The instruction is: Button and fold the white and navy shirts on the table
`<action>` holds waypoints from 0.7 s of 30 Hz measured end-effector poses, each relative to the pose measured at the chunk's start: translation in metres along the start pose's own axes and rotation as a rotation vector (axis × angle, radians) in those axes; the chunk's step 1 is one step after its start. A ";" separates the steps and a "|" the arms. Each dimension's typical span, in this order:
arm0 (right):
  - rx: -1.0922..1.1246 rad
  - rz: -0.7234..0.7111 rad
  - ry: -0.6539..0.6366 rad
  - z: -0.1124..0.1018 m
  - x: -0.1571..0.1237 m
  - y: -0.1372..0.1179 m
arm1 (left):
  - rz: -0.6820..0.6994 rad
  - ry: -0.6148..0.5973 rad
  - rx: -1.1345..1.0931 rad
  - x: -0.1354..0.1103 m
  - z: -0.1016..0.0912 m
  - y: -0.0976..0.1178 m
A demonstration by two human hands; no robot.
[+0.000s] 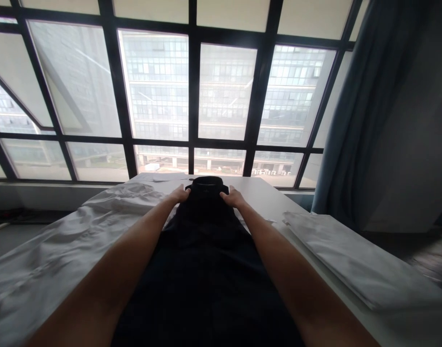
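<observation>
A dark, near-black shirt [206, 260] with a stand-up collar stretches from the lower edge of the view toward the window. Near the left side of its collar, my left hand [180, 194] grips the cloth, thumb on top. Opposite it, my right hand [234, 196] pinches the right side in the same way. Both arms reach out nearly straight. The fingers under the cloth are hidden. It is too dark to tell where the shirt touches the table beneath.
A white table [259, 193] runs toward the window [159, 86]. Crumpled white cloth [79, 236] covers its left side. On the right lies a flat white plastic-like packet or folded sheet [354, 255]. A blue-grey curtain [354, 125] hangs at the right.
</observation>
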State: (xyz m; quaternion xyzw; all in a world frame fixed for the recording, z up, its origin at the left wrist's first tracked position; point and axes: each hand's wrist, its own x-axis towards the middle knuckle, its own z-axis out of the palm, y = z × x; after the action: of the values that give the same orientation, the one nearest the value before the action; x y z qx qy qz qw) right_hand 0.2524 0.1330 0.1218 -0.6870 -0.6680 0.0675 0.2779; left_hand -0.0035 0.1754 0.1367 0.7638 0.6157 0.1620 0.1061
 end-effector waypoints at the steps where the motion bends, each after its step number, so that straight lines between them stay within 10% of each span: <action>1: -0.028 0.000 -0.049 0.007 -0.012 -0.002 | 0.040 -0.060 0.022 -0.011 0.011 -0.002; 8: -0.246 -0.134 -0.401 0.044 -0.109 0.008 | 0.207 -0.248 0.190 -0.108 0.072 -0.035; 21: -0.320 -0.049 -0.474 -0.003 -0.219 0.046 | 0.110 -0.232 0.248 -0.212 0.043 -0.078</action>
State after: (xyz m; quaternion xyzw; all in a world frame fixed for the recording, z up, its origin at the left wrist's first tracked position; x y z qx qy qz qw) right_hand 0.2725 -0.0748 0.0419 -0.6708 -0.7329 0.1131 0.0036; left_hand -0.0981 -0.0128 0.0436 0.8171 0.5719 0.0011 0.0723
